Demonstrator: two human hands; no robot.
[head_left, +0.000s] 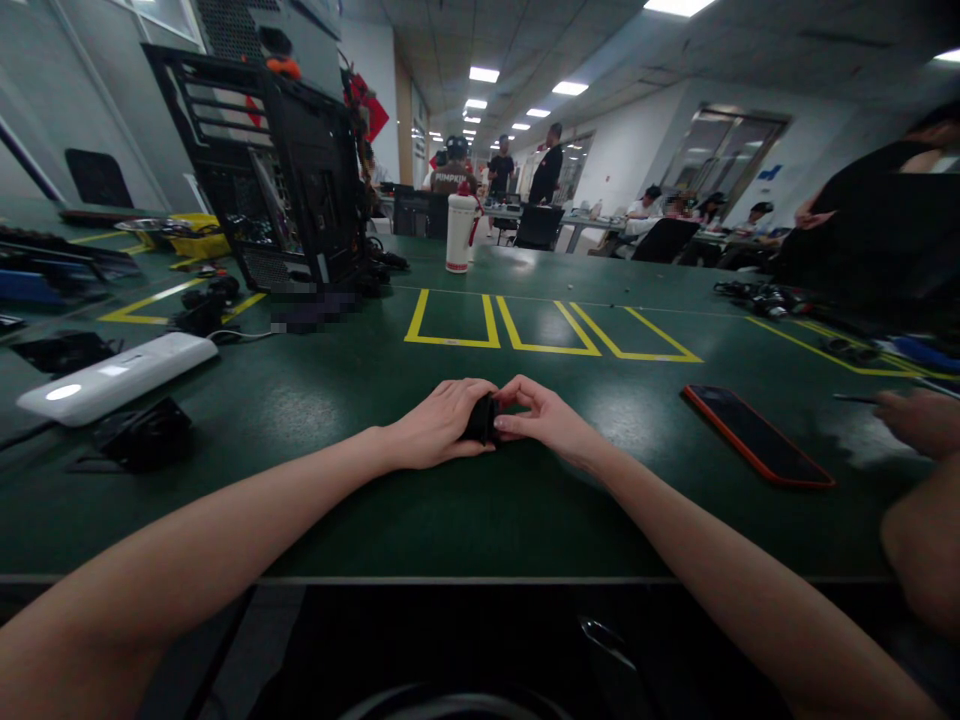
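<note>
My left hand (439, 425) is closed round a small black part (481, 422) just above the green table, with the thumb along the near side. From the other side, my right hand (544, 420) has its fingertips bent in a pinch at that part's right edge. The fingers cover most of the part, so its exact kind is hidden. A phone (757, 435) in an orange case lies on the table to the right of my hands.
At left are a white power strip (120, 378), a black component (142, 435) and an open computer case (300, 180). Yellow tape outlines (454, 343) and a white bottle (459, 235) are ahead. Another person's hand (922, 420) is at far right, near cables.
</note>
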